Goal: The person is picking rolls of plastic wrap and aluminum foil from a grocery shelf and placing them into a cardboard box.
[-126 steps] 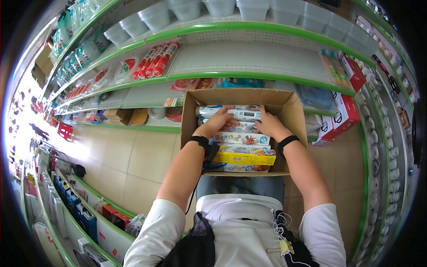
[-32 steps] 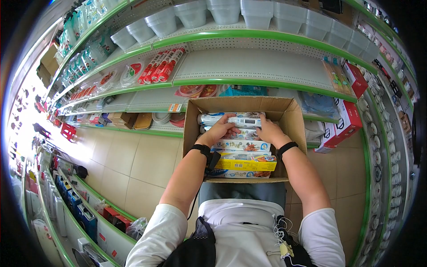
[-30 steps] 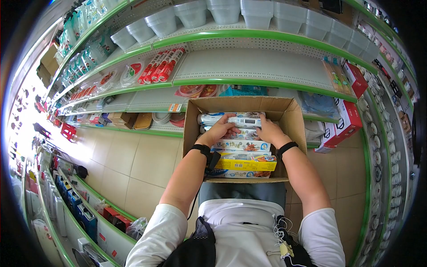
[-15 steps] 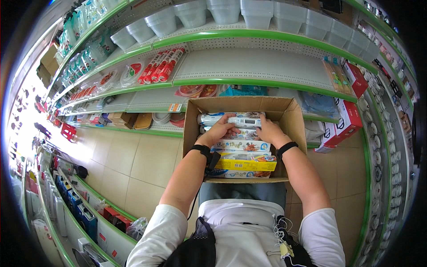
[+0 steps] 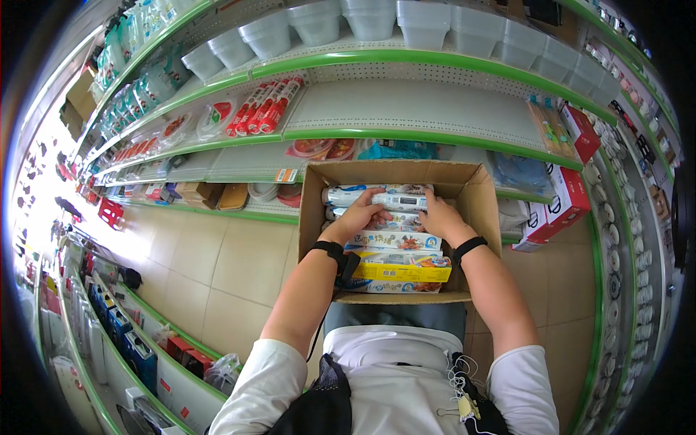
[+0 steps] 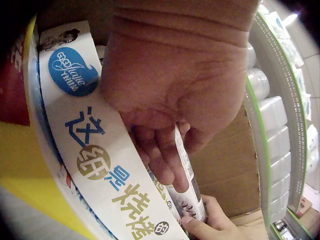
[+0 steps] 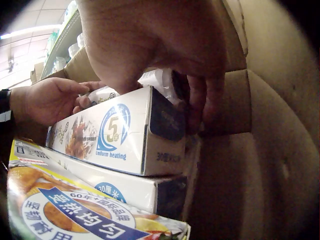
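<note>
An open cardboard carton (image 5: pixel 473 180) holds several long printed boxes and rolls. Both hands reach down inside it to a white, plastic-wrapped paper roll (image 5: pixel 402 202), which lies crosswise near the far side. The left hand (image 5: pixel 355 217) holds its left part with bent fingers. At the other end, the right hand (image 5: pixel 444 216) grips it with thumb and fingers. In the right wrist view the roll's wrapped end (image 7: pixel 156 80) shows under the right hand. Nearer the body lie a white baking paper box (image 5: pixel 402 240), a yellow box (image 5: pixel 402 271) and another white box (image 5: pixel 391 286).
Beyond the carton stands a green-edged shelf (image 5: pixel 377 101) with red-wrapped rolls (image 5: pixel 270 109) on its left and stacked plastic tubs (image 5: pixel 315 25) above. A red box (image 5: pixel 562 199) stands at the right. The carton sits close in front of the person's body, above a tiled floor (image 5: pixel 246 254).
The head view has tilted slightly, so the carton and its contents appear a little lower. Both hands stay on the same roll, with hardly any movement.
</note>
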Tool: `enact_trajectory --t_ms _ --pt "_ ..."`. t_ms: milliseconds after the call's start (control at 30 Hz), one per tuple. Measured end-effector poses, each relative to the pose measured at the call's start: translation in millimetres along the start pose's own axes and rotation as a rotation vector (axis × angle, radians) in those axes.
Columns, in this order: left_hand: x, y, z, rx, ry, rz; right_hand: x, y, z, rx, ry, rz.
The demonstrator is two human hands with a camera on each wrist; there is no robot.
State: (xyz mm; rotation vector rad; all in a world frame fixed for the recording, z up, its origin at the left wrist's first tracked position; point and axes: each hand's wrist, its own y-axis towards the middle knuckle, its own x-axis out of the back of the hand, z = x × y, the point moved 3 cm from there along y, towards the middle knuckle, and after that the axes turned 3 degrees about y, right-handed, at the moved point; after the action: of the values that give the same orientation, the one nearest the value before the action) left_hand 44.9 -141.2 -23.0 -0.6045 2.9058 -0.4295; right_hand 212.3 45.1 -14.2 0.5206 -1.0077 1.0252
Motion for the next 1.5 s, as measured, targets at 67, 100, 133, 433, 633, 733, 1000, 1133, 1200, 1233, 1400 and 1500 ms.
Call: enact_trajectory --t_ms 67,100,133,433,633,733,1000,1133,1200,1233,1400,1500 --pt "0 1 2 -0.010 -0.006 0.002 1 0 1 0.001 -0.002 -0.005" --pt "0 0 2 -0.012 -0.005 0.006 -1 0 1 -0.006 0.003 -0.001" --pt "-1 -2 3 -0.018 -0.007 -0.005 0 -2 1 -0.012 0.006 0.002" --pt "10 17 21 -0.056 -0.029 -0.037 -13 13 -9 0.024 -0.022 -0.017" --pt "14 23 24 0.010 -0.088 0.023 -5 8 -5 0.041 -0.036 0.002" --pt "11 18 13 0.030 -0.049 0.025 -6 11 -7 0.030 -0.052 0.027" --pt "16 22 22 0.029 -0.017 0.018 -4 10 0 0.007 -0.043 0.085" --pt "18 29 26 0.001 -0.012 0.019 -2 11 -2 0.007 -0.068 0.089" --pt "15 20 20 -0.003 -0.019 0.016 -2 12 -2 0.016 -0.065 0.096" --pt "15 18 17 -0.001 -0.025 0.012 -2 12 -2 0.012 -0.059 0.100" --pt "12 13 21 -0.044 -0.039 0.023 4 3 7 -0.012 -0.034 0.100" --pt "10 10 17 -0.053 -0.034 0.019 0 4 3 -0.018 -0.040 0.082"
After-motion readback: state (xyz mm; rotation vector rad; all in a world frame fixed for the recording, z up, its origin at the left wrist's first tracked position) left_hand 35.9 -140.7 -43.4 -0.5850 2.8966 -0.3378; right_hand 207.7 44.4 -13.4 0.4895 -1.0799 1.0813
